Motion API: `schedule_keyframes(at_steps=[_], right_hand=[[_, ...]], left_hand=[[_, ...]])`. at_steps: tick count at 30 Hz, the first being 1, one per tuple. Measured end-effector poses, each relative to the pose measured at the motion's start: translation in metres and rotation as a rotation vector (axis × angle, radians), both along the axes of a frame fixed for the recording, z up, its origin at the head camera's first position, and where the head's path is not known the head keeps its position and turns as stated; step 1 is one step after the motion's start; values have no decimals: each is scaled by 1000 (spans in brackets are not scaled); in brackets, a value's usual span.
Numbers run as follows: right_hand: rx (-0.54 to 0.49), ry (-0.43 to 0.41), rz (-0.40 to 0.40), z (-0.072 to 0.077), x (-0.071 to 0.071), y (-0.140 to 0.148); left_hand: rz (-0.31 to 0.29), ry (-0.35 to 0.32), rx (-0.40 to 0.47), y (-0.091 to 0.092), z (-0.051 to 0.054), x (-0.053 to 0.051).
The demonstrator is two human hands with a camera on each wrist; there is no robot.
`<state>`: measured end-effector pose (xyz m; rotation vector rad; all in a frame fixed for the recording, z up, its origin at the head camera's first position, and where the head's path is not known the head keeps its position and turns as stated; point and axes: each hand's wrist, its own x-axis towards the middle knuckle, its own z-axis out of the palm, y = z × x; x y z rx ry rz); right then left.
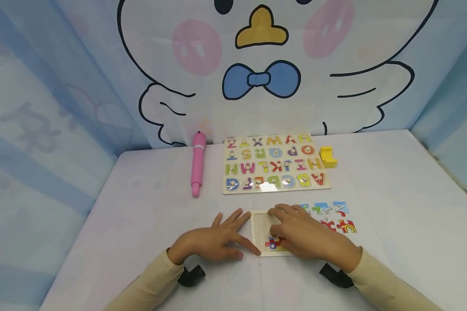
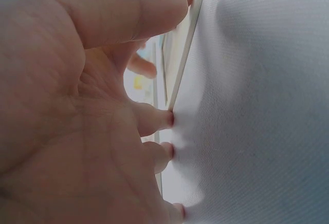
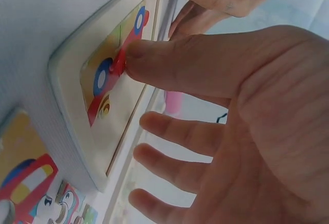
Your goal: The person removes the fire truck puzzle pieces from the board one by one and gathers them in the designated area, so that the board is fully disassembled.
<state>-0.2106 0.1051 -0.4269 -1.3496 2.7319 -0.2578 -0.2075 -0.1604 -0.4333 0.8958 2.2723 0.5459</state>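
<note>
A small wooden puzzle tray lies before me, with red, yellow and blue jigsaw pieces along its near side. My left hand spreads its fingers at the tray's left edge; one fingertip touches the near left corner, and others rest on the table in the left wrist view. Over the tray is my right hand. In the right wrist view its thumb presses on the fitted pieces, while three other fingers reach out loosely, holding nothing. The right hand hides part of the tray in the head view.
Several loose jigsaw pieces lie right of the tray. Behind it are a wooden alphabet board, a pink pen-shaped toy and a small yellow block. A cartoon-printed curtain borders the table's far side.
</note>
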Motion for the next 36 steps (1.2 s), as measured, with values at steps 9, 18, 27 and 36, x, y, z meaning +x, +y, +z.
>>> schedule_keyframes(at_steps=[9, 18, 27, 36], right_hand=[[-13, -31, -14, -1, 3, -1], [-1, -18, -2, -3, 4, -1], [-38, 36, 52, -3, 3, -1], [-50, -93, 5, -1, 3, -3]], left_hand=[[2, -5, -12, 1, 0, 0], [7, -3, -11, 1, 0, 0], [8, -7, -13, 1, 2, 1], [5, -2, -7, 1, 3, 1]])
